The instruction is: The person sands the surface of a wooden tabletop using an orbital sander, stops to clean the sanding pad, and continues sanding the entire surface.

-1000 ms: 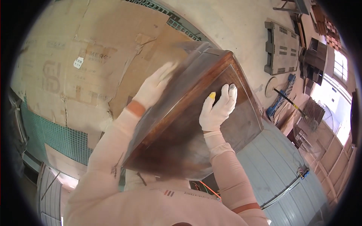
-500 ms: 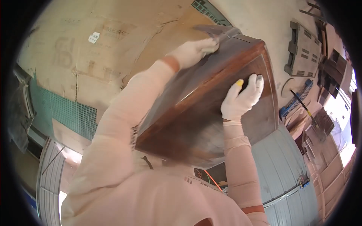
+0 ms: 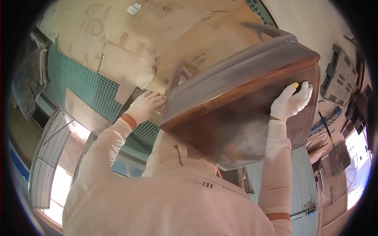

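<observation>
One brown wooden furniture piece (image 3: pixel 240 104) is slanting from frame centre to right, its reddish long edge (image 3: pixel 236 93) rising toward pale floor (image 3: pixel 311 23) at upper right; cardboard (image 3: pixel 118 27) is leaving open room at upper left. Left hand (image 3: pixel 145 106), gloved, fingers close together, is lying just beside the piece's left end, grip impossible to tell; right hand (image 3: pixel 290 103), gloved, thumb spread from curved fingers, is resting on the dark panel (image 3: pixel 232 128).
</observation>
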A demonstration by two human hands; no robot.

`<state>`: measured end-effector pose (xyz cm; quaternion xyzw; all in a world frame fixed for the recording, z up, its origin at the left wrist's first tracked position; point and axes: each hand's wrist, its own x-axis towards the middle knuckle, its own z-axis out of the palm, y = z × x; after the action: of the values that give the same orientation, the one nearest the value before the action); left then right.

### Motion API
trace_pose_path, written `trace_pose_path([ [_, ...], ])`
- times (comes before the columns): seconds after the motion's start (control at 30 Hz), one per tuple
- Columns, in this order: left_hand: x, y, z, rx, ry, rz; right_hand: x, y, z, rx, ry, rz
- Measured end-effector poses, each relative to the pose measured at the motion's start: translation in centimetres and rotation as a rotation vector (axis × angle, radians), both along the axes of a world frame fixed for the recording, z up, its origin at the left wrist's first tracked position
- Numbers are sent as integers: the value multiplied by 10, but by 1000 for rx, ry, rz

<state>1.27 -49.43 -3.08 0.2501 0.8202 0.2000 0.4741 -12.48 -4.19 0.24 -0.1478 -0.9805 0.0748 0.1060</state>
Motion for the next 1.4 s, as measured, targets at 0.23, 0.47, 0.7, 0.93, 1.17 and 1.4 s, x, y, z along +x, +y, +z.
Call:
trace_pose_path([
  [0.23, -29, 32, 10, 99, -119, 860, 1, 10, -9, 27, 104, 106],
  [0.47, 11, 46, -33, 44, -144, 1034, -1, 10, -9, 5, 98, 85],
  [0.7, -18, 63, -38, -60, -364, 992, -1, 9, -9, 0, 118, 97],
  [0.93, -106, 154, -47, 170, -133, 895, -4, 13, -12, 44, 110, 96],
  [1.17, -28, 49, -35, -70, -331, 720, -7, 27, -14, 55, 54, 35],
  [1.4, 5, 14, -33, 51, -476, 1023, -8, 17, -8, 11, -3, -11],
])
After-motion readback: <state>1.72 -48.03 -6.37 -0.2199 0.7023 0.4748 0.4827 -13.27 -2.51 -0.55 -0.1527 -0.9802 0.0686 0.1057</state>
